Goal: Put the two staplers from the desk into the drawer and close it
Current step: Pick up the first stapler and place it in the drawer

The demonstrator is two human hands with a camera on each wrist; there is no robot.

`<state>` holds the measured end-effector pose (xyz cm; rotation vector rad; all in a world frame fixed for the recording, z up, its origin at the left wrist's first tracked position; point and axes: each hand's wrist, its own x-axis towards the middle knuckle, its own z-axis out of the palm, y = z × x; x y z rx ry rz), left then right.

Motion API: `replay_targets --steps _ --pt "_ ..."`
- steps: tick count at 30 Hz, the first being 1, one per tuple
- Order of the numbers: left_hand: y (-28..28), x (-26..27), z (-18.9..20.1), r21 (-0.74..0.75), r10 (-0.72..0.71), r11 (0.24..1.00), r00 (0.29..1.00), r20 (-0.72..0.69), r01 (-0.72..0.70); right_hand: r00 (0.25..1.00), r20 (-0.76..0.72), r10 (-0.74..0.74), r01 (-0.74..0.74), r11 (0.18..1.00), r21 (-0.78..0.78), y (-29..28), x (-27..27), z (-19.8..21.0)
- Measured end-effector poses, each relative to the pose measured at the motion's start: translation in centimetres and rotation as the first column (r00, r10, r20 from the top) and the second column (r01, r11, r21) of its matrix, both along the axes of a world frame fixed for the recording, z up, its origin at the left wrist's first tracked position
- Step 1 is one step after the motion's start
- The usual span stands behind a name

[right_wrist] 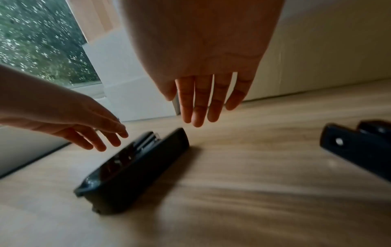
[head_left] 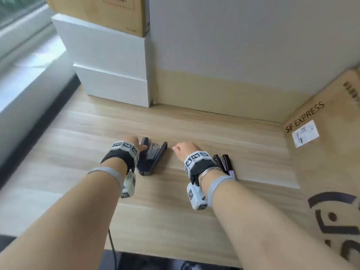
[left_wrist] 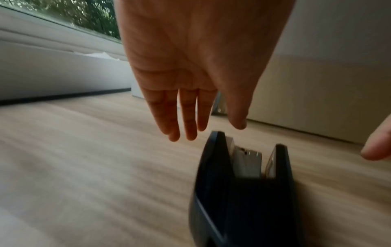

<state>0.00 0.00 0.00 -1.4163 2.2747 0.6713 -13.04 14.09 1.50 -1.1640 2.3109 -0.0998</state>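
On the wooden desk (head_left: pixel 175 211), both staplers are lying free and neither hand is holding anything. Taking the larger stapler (head_left: pixel 152 158) as the landmark: it is lying on its side, its mouth gaping away from the person and metal showing between its dark shells. The left hand (head_left: pixel 132 142) is hovering just to its left, fingers (left_wrist: pixel 182 117) straight and close together, pointing down at the desk beside the stapler's open end; from the wrist view no finger seems to be touching it, though the head view leaves the thumb's contact unclear. The right hand (head_left: pixel 185 149) is hanging just to its right, fingers (right_wrist: pixel 201 100) loosely spread and reaching down over bare wood, gripping nothing. The smaller stapler (head_left: pixel 226 165) is sitting further right of the landmark, beside and partly hidden behind the right wrist. A cardboard box (head_left: pixel 331 152) is standing right of that, and white boxes (head_left: pixel 109 71) are stacked behind the landmark to the left. No drawer is showing in any view.

Judging from this, the task is only beginning. The gaping stapler is looking awkward: a grip on one shell alone could let it swing open or slip, and fingers closing inside the mouth could get pinched. The right hand, turning back for the smaller stapler behind its wrist, could knock it toward the box.
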Motion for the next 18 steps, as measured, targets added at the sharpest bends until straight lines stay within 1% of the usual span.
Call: replay_targets --steps 1,3,4,7,10,15,18 --pt "0.1 0.0 -0.8 0.027 -0.005 1.0 0.999 0.033 0.004 1.0 0.007 0.01 -0.01 1.0 0.025 0.1 0.1 -0.7" --pt "0.4 -0.2 -2.2 0.065 0.01 0.998 0.998 0.06 -0.014 1.0 0.008 -0.024 0.024 0.998 0.061 0.5 -0.2 -2.3" --pt "0.8 -0.3 -2.6 0.079 0.038 0.996 0.998 0.057 -0.042 0.999 0.005 -0.035 0.035 0.995 0.092 0.8 -0.2 -3.1" --pt "1.2 -1.0 -3.9 0.063 0.095 0.993 0.995 0.021 -0.096 1.0 0.007 -0.028 0.027 0.994 0.104 1.1 -0.3 -4.7" --pt "1.2 -1.6 -4.3 0.074 0.159 0.985 0.987 -0.014 -0.157 1.0 0.02 -0.016 0.014 0.994 0.112 1.0 -0.6 -5.7" --pt "2.0 -2.2 -4.3 0.05 0.198 0.979 0.979 -0.039 -0.196 1.0 0.028 -0.008 0.005 0.992 0.126 1.1 -0.9 -7.0" --pt "2.7 -2.5 -4.2 0.071 0.245 0.968 0.967 -0.074 -0.24 1.0 0.028 0.004 -0.007 0.993 0.114 1.2 -1.1 -7.2"
